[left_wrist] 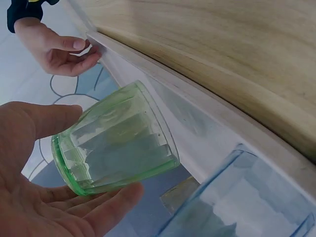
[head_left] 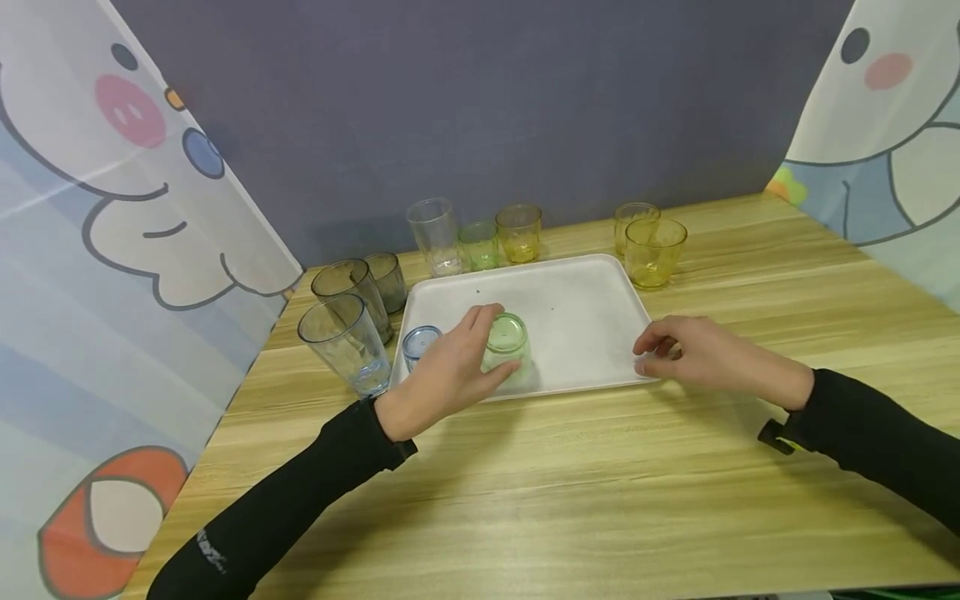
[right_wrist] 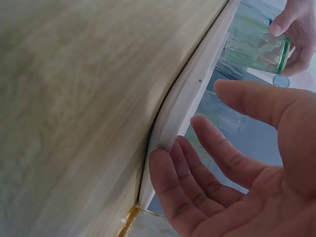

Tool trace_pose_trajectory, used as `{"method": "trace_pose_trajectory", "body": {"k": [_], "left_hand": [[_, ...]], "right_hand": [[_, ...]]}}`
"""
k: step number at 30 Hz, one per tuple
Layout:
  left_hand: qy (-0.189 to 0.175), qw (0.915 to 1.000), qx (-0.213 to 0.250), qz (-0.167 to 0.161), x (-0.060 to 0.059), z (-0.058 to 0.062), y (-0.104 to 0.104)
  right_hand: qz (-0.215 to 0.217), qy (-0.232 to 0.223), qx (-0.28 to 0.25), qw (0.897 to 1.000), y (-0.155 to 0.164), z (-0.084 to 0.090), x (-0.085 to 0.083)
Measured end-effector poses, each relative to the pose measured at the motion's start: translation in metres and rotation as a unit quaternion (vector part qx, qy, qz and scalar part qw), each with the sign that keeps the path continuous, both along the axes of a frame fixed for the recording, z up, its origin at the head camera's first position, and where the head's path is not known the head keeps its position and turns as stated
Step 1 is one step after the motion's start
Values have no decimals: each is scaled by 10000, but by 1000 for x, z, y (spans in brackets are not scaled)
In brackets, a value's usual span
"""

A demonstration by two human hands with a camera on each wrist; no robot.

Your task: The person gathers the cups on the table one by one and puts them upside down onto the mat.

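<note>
My left hand [head_left: 453, 358] is around a green glass [head_left: 507, 335] that stands upside down on a white tray [head_left: 581, 333]. In the left wrist view, the thumb lies at one side of the green glass [left_wrist: 116, 143] near its base and the fingers at the other. A blue glass [head_left: 420, 340], also upside down, sits on the tray left of this hand, which partly hides it. My right hand [head_left: 693, 354] is at the tray's near right corner, fingers loosely bent. In the right wrist view, its fingertips touch the tray's rim [right_wrist: 170, 118], with the thumb apart.
Left of the tray stand a tall blue glass [head_left: 348, 346] and two grey glasses [head_left: 360, 292]. Behind it are a clear tall glass [head_left: 435, 237], a small green glass [head_left: 480, 246] and a yellow glass [head_left: 519, 233]. Two yellow glasses [head_left: 655, 254] stand at the back right.
</note>
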State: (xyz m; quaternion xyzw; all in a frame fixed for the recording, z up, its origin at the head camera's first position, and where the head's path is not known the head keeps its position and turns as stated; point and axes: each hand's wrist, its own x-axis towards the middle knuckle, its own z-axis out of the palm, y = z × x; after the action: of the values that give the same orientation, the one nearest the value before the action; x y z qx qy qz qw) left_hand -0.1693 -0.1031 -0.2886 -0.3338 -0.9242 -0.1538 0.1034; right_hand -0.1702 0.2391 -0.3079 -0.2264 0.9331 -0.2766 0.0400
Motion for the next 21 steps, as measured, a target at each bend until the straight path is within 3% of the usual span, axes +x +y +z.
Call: {"method": "trace_pose_trajectory", "body": {"k": [8,16,21], "left_hand": [[-277,9994,-192,62,1,-4,-1],[-221,9990,-381,-28,2,-8,-4],[-454,9982,-402,1,-2,-6,-5]], "right_hand": [[100,48,-46,9999,-1,-8,-3],[96,-13,-64,9999,-3,-10,-5],[46,-5,-17,10000,-4,-9,-5]]}}
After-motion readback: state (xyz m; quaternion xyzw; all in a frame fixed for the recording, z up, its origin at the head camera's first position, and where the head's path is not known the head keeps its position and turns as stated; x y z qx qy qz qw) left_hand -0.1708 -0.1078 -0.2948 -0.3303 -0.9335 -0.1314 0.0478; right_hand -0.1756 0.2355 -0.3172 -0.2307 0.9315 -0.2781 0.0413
